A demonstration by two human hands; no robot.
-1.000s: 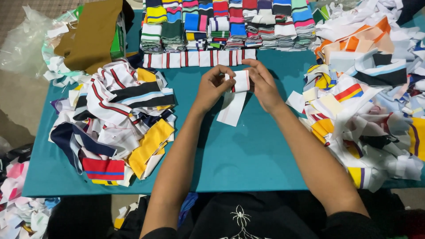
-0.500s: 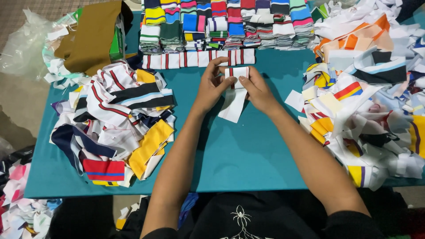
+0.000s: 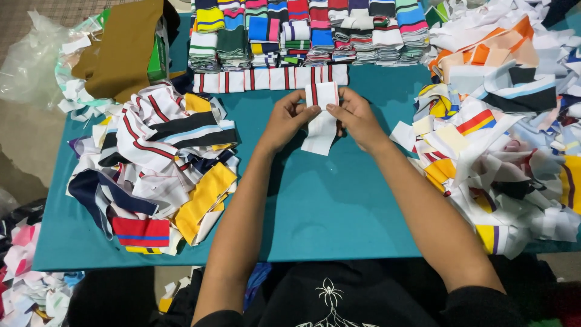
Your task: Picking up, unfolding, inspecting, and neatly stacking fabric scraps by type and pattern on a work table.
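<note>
White rib-knit strip w/ red stripes (image 3: pixel 319 118) sits at table centre, just under the row of matching folded strips (image 3: pixel 269 79) at 12 o'clock. Left hand (image 3: pixel 285 120) pinches its left edge, right hand (image 3: pixel 357 118) pinches the top right edge; fingers closed on fabric both sides. Looks light, soft, floppy, not slippery; best held by the top corners so the tail hangs flat. Vs 0.5 s ago: strip is lifted more upright, stripes now facing up, hands slightly further toward 12.
</note>
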